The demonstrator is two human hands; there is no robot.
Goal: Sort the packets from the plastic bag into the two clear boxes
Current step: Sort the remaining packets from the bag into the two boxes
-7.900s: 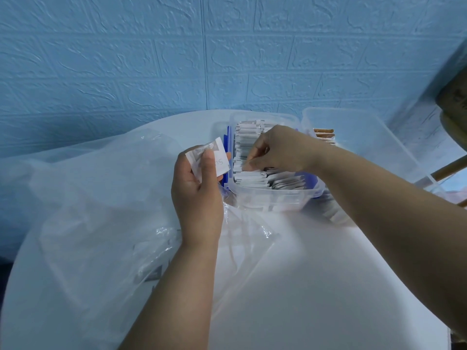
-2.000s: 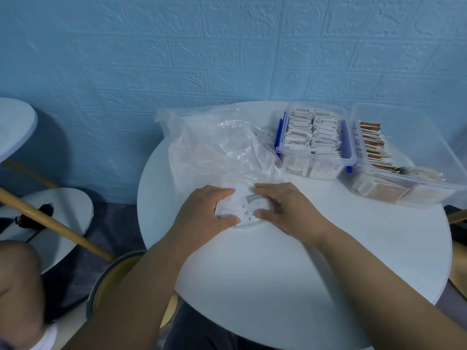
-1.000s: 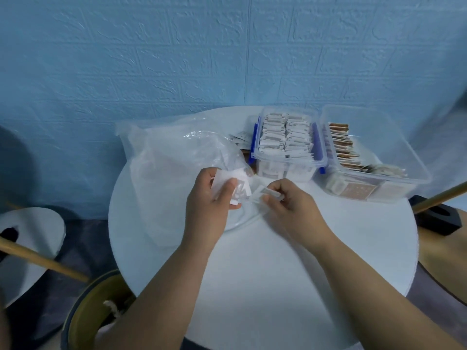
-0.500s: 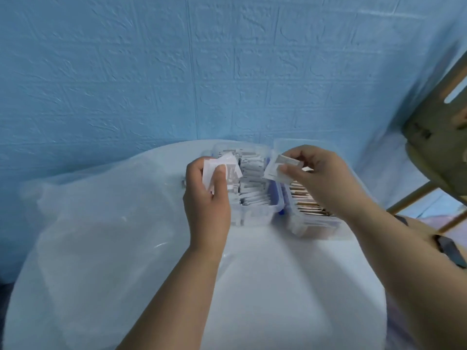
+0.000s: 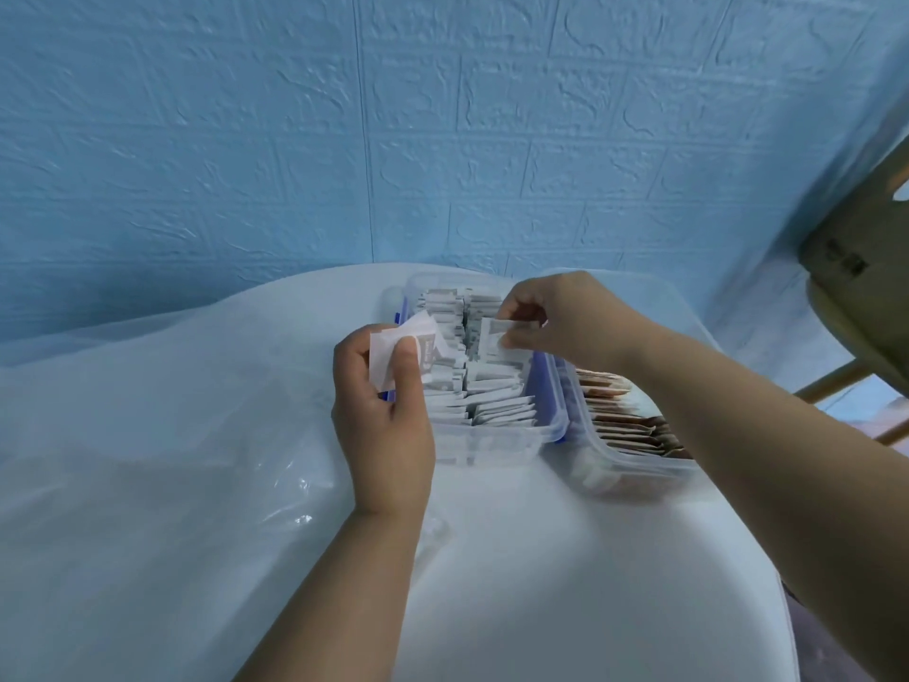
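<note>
My left hand (image 5: 381, 420) grips a small stack of white packets (image 5: 418, 349) at the left edge of the near clear box (image 5: 492, 443), which has blue clips and is packed with several white packets. My right hand (image 5: 565, 319) pinches one white packet (image 5: 492, 332) over the back right part of that box. A second clear box (image 5: 634, 477) stands just to the right and holds brown packets; my right forearm hides much of it. The clear plastic bag (image 5: 162, 435) lies crumpled over the left half of the white round table (image 5: 565, 583).
A blue embossed wall stands right behind the table. A wooden chair (image 5: 865, 268) is at the far right, beyond the table's edge. Bare tabletop shows between my forearms, in front of the boxes.
My right hand has carried its single packet leftward, from above the brown-packet box to above the white-packet box. My left hand keeps its stack beside that box.
</note>
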